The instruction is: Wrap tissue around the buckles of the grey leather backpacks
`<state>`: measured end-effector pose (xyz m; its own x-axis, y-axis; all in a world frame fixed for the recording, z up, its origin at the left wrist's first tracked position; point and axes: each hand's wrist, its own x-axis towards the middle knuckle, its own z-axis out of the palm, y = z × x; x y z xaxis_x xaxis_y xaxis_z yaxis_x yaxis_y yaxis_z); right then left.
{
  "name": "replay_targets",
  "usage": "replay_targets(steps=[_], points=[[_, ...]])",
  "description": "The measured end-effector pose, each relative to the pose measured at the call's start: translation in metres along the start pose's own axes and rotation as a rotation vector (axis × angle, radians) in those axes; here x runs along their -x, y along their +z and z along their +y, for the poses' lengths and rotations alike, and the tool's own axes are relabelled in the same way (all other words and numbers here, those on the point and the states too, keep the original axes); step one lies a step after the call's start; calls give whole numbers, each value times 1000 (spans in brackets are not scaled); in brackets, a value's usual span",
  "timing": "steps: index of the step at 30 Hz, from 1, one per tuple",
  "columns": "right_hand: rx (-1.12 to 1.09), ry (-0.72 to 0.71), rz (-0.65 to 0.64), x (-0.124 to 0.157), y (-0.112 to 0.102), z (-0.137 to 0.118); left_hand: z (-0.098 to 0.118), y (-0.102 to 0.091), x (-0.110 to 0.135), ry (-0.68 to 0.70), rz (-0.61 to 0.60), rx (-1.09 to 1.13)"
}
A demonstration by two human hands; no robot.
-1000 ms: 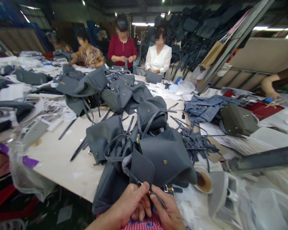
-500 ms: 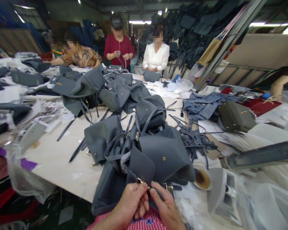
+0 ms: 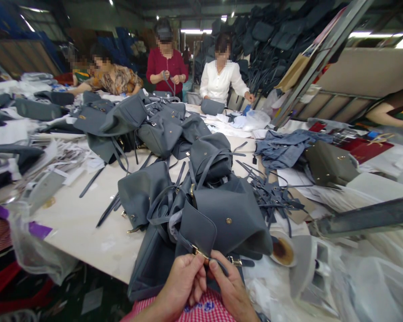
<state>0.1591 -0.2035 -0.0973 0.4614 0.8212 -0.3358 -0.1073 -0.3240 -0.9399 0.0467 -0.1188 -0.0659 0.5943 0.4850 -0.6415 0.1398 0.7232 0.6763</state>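
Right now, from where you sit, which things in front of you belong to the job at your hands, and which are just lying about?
Part of the job: left hand and right hand; slate-grey leather strap; gold metal clasp; slate-grey leather backpack.

Lying about: white cup with brown residue; crumpled blue denim cloth; olive-grey leather bag.

Versus prior frames: co-worker in white blouse (image 3: pixel 220 78) now has one arm out sideways, hand (image 3: pixel 251 96) near a blue item (too small to identify). Right-edge co-worker's arm (image 3: pixel 386 115) drawn back from the table. Wearer's left hand (image 3: pixel 184 281) and right hand (image 3: pixel 231 286) slightly higher; gold buckle (image 3: pixel 200 253) now clear above the fingers.
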Motion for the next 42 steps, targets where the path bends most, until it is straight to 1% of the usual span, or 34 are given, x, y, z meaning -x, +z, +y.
replay_targets(steps=[3,6,9,12,16,22,25,27,29,31,33,34,35,36,37,39,40,42], points=[[-22,-15,-13,1,0,-4,1,0,1,14,-8,9],[-29,-25,-24,2,0,-11,2,-1,0,25,-53,36],[-20,-41,-44,2,-1,-15,4,-3,-2,-17,-107,56],[30,-63,-60,2,0,-15,6,-4,-4,-48,-80,-2],[55,-56,-64,3,1,-14,5,-1,-5,-14,-15,-96],[43,-13,-25,5,0,-19,3,-2,-4,-4,-31,-76],[-37,-10,-51,3,1,-20,1,-3,-4,7,-28,-66],[-121,-15,-95,0,3,-20,1,-2,-5,16,-27,-65],[-232,2,-108,-2,5,-20,2,0,-6,24,-27,-81],[-378,52,-104,-4,9,-22,6,2,-3,16,-38,-136],[-531,115,-107,-5,11,-30,13,2,4,2,-69,-259],[-593,145,-113,-4,11,-35,17,1,9,29,-72,-359],[-644,170,-119,-4,11,-41,22,-1,15,100,-61,-485],[-686,190,-129,-3,10,-47,27,-3,21,211,-31,-626],[-721,204,-146,-2,9,-53,32,-6,27,357,17,-768],[-766,219,-175,0,5,-64,42,-12,34,697,110,-994],[-778,224,-182,0,3,-68,47,-15,36,851,128,-1068],[-776,227,-181,1,1,-74,54,-16,34,1123,129,-1165]])
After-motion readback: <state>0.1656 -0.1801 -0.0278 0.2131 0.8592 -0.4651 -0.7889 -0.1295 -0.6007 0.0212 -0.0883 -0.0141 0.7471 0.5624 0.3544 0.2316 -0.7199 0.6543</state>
